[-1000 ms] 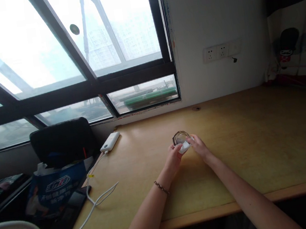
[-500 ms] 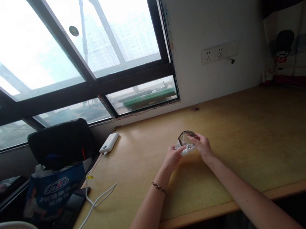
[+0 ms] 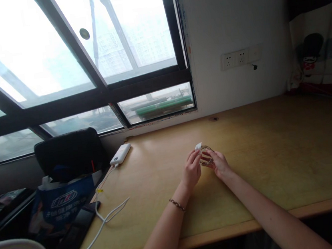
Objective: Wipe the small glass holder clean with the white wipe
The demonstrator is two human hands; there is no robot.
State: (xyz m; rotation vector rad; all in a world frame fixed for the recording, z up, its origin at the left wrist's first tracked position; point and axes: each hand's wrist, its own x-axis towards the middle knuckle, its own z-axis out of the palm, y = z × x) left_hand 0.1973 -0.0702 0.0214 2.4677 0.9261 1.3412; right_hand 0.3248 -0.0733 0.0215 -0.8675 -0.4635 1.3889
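My right hand is closed on a small ring-shaped thing with thin brown and gold-coloured edges and an open or see-through middle. It is too small to tell its kind. A piece of white tissue or cloth sticks up from the fingertips of my left hand, which is closed on it at the left side of the ring-shaped thing. Both hands are held together over the wooden desk. My left fingers partly hide the ring-shaped thing.
A white power bank lies at the desk's left edge, with a white cable running down from it. Left of the desk stand a black chair and a blue bag. Wall sockets are behind the desk.
My left hand has turned and risen, bringing the white tissue or cloth from below the ring-shaped thing to its upper left. My right hand keeps its hold, and the ring-shaped thing has tilted.
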